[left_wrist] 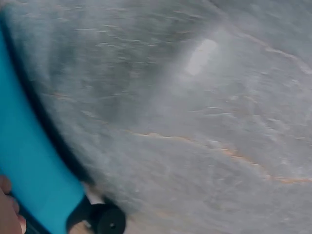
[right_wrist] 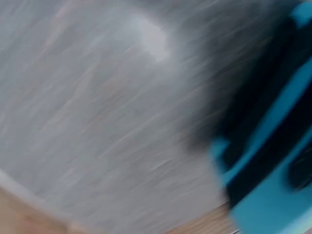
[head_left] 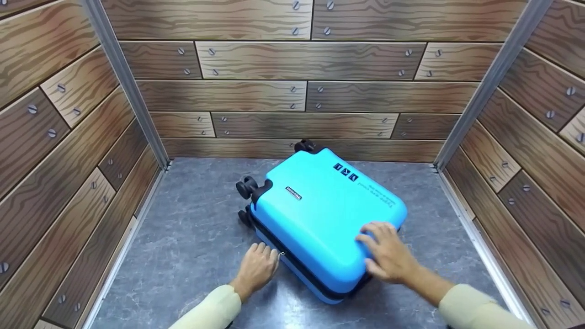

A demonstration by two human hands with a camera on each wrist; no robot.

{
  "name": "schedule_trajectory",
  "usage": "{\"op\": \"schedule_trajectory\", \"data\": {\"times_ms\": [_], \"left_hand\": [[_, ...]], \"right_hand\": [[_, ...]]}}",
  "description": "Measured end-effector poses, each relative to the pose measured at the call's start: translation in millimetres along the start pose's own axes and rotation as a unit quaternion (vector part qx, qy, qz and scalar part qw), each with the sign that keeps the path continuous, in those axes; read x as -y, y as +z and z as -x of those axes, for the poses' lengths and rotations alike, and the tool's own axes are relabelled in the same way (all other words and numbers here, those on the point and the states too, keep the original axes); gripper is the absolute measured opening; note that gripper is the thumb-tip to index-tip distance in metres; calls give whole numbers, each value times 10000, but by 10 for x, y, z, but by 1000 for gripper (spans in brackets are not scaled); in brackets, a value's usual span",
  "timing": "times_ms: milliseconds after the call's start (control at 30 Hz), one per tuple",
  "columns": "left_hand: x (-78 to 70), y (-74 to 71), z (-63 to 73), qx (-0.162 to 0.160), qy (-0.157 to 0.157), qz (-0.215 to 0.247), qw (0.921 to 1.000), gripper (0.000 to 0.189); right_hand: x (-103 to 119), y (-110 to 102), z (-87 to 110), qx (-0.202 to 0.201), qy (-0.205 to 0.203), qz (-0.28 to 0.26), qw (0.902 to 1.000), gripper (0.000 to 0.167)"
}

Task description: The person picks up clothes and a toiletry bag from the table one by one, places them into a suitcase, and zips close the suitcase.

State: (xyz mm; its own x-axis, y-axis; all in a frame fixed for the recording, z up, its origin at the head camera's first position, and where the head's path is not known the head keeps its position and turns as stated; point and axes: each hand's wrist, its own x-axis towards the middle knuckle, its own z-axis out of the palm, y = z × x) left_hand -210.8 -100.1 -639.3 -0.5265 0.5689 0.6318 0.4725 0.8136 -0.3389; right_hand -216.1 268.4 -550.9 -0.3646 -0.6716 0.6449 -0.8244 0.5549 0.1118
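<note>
A bright blue hard-shell suitcase (head_left: 320, 214) lies flat on the floor, its black caster wheels (head_left: 247, 187) toward the back left. Along its side runs a black zipper seam (head_left: 311, 276). My left hand (head_left: 258, 265) is at this side with curled fingers, pinching at a small metal zipper pull (head_left: 282, 253); the thumb is hidden. In the left wrist view, fingertips (left_wrist: 10, 207) show beside the blue shell. My right hand (head_left: 386, 251) rests on the near right corner of the lid, fingers spread and relaxed. The right wrist view is blurred and shows the suitcase's dark-banded side (right_wrist: 265, 161).
Grey marbled floor (head_left: 183, 237) surrounds the suitcase. Wood-patterned panel walls (head_left: 301, 96) enclose it at the back, left and right, with metal strips (head_left: 128, 82) at the corners and along the floor edges.
</note>
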Motion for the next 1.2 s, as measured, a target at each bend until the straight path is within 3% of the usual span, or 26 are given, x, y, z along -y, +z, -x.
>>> {"op": "schedule_trajectory", "data": {"times_ms": [67,133,200,267,367,533,833,1100,1200], "left_hand": [[-8,31,5,-42,29,45,10000,25],[-22,50,-11,0,53,60,10000,25],[-45,66,-42,32,30,41,10000,25],[-57,81,-69,-31,-64,15,10000,26],[-75,109,-100,-295,-209,-137,9993,25],[-75,145,-104,-629,-287,-536,9962,23],[97,193,-28,-344,-417,-469,9974,21],[263,210,-24,-240,-832,-431,9953,21],[292,201,-11,-114,-896,-450,9949,22]], "right_hand": [[254,31,-159,222,669,-25,9975,44],[500,80,-345,646,1323,97,9890,45],[712,140,-534,1179,1942,373,9731,50],[861,219,-726,1614,2220,783,9584,57],[992,329,-923,1966,2259,1466,9428,62],[1041,429,-998,1969,2088,2217,9319,68],[1082,453,-985,2248,2078,2155,9273,73],[1088,436,-995,2547,2131,2187,9176,77],[1096,437,-986,2527,2108,2175,9189,77]]}}
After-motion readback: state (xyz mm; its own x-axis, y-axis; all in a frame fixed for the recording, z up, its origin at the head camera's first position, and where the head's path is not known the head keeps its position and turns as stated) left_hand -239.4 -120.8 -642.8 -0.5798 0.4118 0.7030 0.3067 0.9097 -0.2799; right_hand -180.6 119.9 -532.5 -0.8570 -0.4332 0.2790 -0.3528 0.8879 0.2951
